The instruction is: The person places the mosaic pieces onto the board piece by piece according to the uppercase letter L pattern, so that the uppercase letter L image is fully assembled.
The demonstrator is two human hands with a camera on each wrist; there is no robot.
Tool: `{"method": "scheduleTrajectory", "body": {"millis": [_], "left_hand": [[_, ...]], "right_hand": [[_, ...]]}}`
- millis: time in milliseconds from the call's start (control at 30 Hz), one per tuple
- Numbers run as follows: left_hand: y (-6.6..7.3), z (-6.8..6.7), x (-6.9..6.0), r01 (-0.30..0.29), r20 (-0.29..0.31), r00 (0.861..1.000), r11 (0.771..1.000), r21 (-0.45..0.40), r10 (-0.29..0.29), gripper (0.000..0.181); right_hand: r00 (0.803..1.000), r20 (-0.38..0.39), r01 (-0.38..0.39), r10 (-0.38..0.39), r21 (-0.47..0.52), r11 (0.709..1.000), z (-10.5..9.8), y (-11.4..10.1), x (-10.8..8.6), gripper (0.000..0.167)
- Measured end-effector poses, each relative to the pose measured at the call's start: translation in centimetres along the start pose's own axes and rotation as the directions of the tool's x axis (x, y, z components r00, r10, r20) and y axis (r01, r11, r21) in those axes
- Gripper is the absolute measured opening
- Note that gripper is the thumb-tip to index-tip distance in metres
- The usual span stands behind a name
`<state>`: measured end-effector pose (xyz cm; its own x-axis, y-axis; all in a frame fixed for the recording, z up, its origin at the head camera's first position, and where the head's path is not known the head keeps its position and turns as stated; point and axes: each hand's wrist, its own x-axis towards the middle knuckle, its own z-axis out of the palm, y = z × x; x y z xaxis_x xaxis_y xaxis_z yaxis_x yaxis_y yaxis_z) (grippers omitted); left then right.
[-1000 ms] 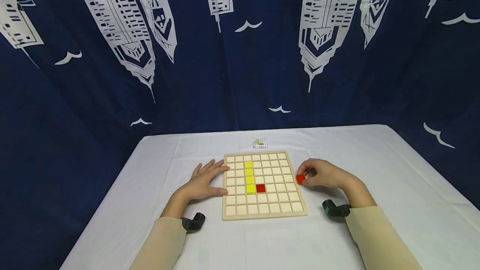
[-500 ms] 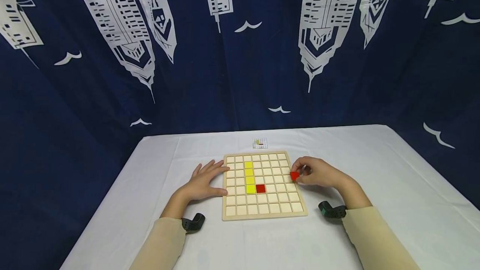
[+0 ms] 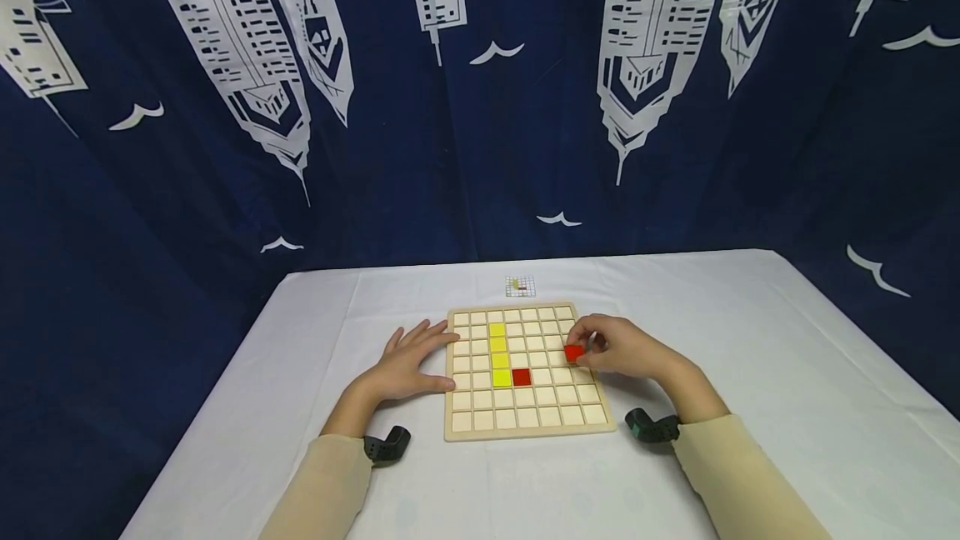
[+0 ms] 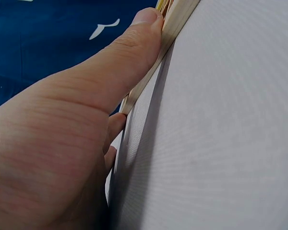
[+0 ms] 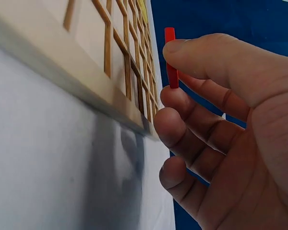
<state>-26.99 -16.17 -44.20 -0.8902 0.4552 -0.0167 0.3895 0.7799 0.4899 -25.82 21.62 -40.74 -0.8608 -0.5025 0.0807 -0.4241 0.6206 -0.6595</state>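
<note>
A wooden grid board (image 3: 528, 433) lies on the table, its cells edged by thin raised strips. A column of several yellow tiles (image 3: 498, 344) sits in it, with one red tile (image 3: 521, 377) beside the lowest yellow one. Between thumb and fingers my right hand (image 3: 630, 347) pinches a second red tile (image 5: 170, 72), held above the board's right side. My left hand (image 3: 401, 365) has its fingers spread, thumb and fingertips resting on the board's left edge; in the left wrist view the thumb (image 4: 129, 52) touches the wooden rim.
Behind the board a small card (image 3: 520, 286) printed with a coloured grid lies on the white tablecloth (image 3: 360, 298). A dark blue curtain (image 3: 450, 148) with white buildings and birds hangs past the table's far edge. Black cameras sit on both wrists.
My right hand has moved left with the red tile, from just outside the board's right edge to above its right columns. The left hand and the board stay where they were.
</note>
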Motion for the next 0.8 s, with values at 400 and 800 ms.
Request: {"method": "scheduleTrajectory", "body": {"millis": [400, 800], "left_hand": [[0.1, -0.1, 0.0, -0.004, -0.002, 1.0, 1.0, -0.002, 0.004, 0.078], [-0.1, 0.0, 0.0, -0.007, -0.005, 1.0, 1.0, 0.004, 0.007, 0.078]], "right_hand": [[1.0, 0.015, 0.005, -0.005, 0.02, 1.0, 1.2, -0.9, 0.4, 0.023], [0.999, 0.042, 0.034, -0.033, -0.013, 0.999, 2.8, -2.0, 0.9, 0.021]]}}
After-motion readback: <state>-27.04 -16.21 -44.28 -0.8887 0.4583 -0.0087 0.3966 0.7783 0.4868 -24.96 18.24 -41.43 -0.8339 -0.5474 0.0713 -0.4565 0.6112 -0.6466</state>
